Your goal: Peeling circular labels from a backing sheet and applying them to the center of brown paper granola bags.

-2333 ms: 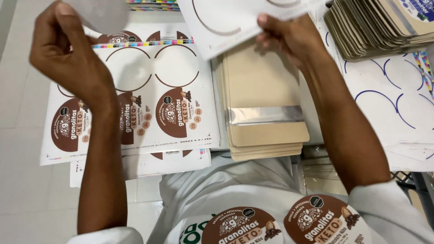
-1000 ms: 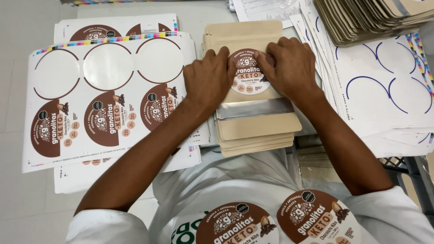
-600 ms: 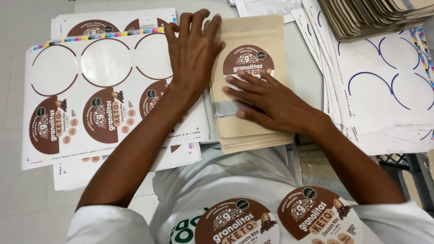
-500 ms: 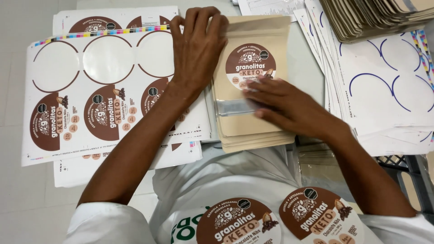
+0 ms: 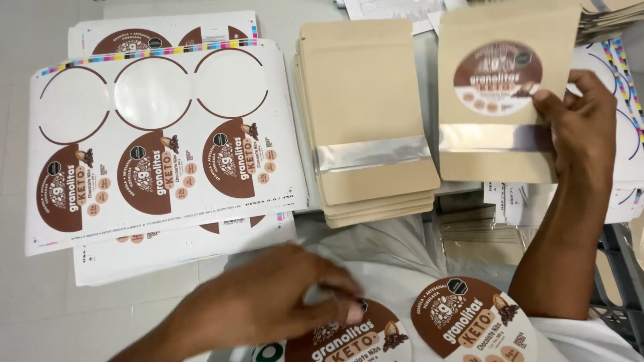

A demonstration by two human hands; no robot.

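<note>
Only one view here, the head camera looking straight down. A kraft pouch (image 5: 503, 100) with a round brown label stuck on its face and a shiny silver strip across it is held up by the right hand (image 5: 577, 131), pinched at its right edge, thumb on the front near the strip and the other fingers tucked behind. That labelled pouch is seen just right of the stack of blank pouches (image 5: 369, 121), with a narrow gap between them, so not touching.

The stack of blank pouches is laid flat on the table, each one tan with the same silver strip low on it. Just left of the stack, a sticker sheet (image 5: 161, 141) is spread out: three empty round outlines along its top row, three brown round stickers still in place along the bottom row. More sheets are tucked underneath it.

The left hand (image 5: 268, 308) is found below the stack, close to the body and over the white shirt (image 5: 402, 255), motion-blurred. Its fingers look loosely curled together; whether anything is pinched can't be told. Two brown round stickers (image 5: 469, 322) are seen on the shirt, just right of that hand.
</note>
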